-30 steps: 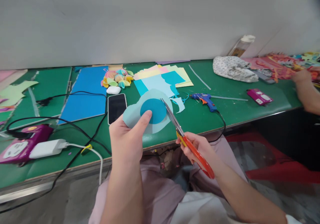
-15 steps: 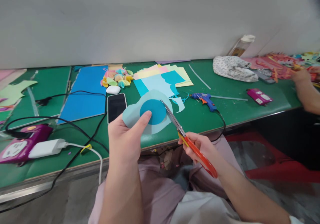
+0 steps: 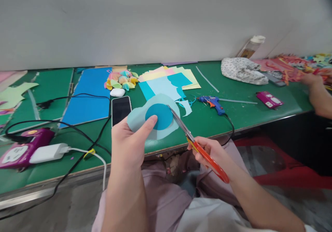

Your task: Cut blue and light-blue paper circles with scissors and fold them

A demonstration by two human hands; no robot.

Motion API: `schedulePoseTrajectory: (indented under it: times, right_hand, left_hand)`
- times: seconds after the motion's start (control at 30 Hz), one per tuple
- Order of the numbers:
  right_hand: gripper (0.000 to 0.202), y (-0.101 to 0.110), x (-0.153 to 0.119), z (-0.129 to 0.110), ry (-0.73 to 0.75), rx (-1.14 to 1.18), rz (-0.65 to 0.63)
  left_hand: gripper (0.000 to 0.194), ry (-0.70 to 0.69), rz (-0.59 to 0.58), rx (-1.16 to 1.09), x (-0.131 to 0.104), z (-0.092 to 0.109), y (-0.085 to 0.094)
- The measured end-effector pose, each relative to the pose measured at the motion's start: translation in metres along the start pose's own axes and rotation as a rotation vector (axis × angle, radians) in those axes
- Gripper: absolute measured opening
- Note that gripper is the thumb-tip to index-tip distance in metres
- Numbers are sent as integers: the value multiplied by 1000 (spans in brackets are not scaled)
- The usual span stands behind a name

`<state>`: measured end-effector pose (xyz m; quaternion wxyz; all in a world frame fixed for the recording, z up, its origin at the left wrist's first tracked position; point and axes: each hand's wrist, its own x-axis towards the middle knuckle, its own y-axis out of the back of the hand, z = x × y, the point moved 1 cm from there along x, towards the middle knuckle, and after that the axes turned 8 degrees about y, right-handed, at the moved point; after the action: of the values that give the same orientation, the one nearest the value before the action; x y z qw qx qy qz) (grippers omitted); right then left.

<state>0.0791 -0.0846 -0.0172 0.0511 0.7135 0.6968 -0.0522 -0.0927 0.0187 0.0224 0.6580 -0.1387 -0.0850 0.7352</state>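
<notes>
My left hand (image 3: 132, 135) pinches a light blue paper (image 3: 136, 117) with a darker blue paper circle (image 3: 163, 116) lying on it, thumb on top of the circle. My right hand (image 3: 210, 152) is closed round the handles of orange-and-yellow scissors (image 3: 190, 135). The scissor blades lie over the right part of the light paper, their tips near the circle's upper right edge. The blades look nearly closed. Behind the held paper are blue cut sheets (image 3: 162, 86) and a curved pale scrap (image 3: 186, 107).
Around the green table (image 3: 202, 124) are a blue glue gun (image 3: 214, 104), a phone (image 3: 121, 107), a white case (image 3: 117, 92), paper petals (image 3: 121, 80), a blue board (image 3: 88, 97), and a purple power strip (image 3: 28, 147) with cables. Another person's hand (image 3: 315, 86) is far right.
My right hand and the scissor handles have shifted slightly right and down. The left hand and paper have barely moved. The other person's hand at the far right has moved a little.
</notes>
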Motion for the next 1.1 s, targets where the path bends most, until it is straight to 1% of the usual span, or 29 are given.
schedulePoseTrajectory:
  times: [0.2,0.5,0.7,0.83,0.93,1.0,1.1]
  right_hand:
    - [31,5,-1,5,-7,5,-22]
    - [31,8,-4,-3,-57,0,7]
    - [18,9,-6,-2,-34,-21,11]
    - [15,11,-7,-1,-40,-20,16]
    - [21,16,-7,1,-53,15,22]
    - [34,18,-7,4,-28,67,22]
    - [53,18,-8,8,87,148,22]
  left_hand:
    - [21,1,-25,35,1,-1,2]
    - [25,57,-52,37,-1,0,2]
    - [26,38,-43,35,0,-2,4]
    - [25,47,-63,29,0,-1,5]
    - [25,58,-56,27,1,-1,6]
    - [24,64,-51,3,3,-2,5]
    - [18,28,-27,-89,4,-6,0]
